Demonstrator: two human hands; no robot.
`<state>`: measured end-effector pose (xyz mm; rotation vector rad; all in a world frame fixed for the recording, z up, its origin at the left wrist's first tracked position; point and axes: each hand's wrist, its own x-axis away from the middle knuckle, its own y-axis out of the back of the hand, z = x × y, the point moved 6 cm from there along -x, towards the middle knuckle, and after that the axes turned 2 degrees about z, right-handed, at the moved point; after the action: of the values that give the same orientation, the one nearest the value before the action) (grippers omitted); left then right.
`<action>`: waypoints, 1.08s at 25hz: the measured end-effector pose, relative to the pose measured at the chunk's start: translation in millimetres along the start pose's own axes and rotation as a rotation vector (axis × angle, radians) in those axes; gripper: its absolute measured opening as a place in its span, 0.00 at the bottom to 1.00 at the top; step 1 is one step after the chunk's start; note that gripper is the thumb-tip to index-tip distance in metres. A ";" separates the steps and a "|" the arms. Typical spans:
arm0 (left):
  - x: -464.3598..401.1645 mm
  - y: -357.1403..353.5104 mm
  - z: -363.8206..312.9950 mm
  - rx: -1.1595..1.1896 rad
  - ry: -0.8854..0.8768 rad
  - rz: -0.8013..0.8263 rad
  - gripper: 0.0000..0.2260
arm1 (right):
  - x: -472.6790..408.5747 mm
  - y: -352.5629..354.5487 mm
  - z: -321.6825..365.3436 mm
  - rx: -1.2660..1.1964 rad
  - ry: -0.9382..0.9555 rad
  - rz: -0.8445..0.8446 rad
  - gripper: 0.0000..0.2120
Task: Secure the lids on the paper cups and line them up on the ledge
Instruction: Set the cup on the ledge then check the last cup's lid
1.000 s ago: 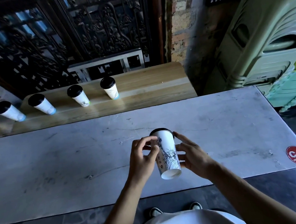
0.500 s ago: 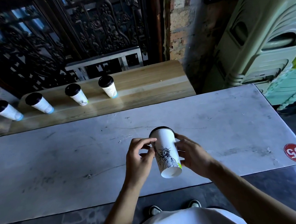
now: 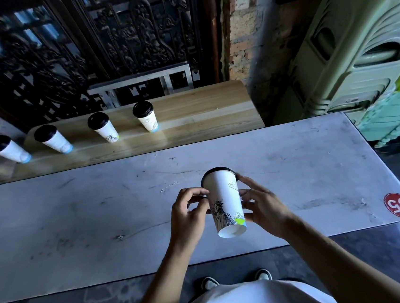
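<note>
A lidded paper cup [image 3: 226, 202] is held by both hands [image 3: 188, 216] above the desk [image 3: 77, 213]; four capped cups [image 3: 102, 127] are lined on the ledge [image 3: 202, 116].

Four lidded cups [image 3: 102, 127] on ledge [image 3: 190, 117] behind table [image 3: 77, 213]

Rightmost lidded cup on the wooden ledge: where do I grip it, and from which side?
Grip the rightmost cup round its white paper wall just below the black lid, coming from its right. It stands upright, the taper widens upward so fingers wedge, the ledge right of it is bare, and another cup stands to its left.
</note>
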<state>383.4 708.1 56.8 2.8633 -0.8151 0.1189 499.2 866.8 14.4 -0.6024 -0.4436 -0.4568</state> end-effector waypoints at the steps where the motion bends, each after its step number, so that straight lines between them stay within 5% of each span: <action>1: 0.0 0.4 1.0 0.003 0.007 -0.007 0.10 | 0.0 -0.6 0.8 0.018 0.007 0.010 0.28; 5: 0.7 1.4 0.7 -0.008 0.017 -0.030 0.01 | 0.4 -3.6 3.6 0.037 0.040 0.043 0.28; 12: -2.2 4.3 5.5 -0.021 0.017 -0.011 0.03 | -0.8 -4.1 0.6 -0.032 0.014 0.035 0.24; 27: 2.1 1.1 -6.2 -0.051 -0.170 0.046 0.20 | -0.7 -0.5 0.9 -0.042 -0.028 0.119 0.36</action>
<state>384.4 707.1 63.3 2.8368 -0.9009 -0.1394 498.1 867.2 14.9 -0.6727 -0.4235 -0.3453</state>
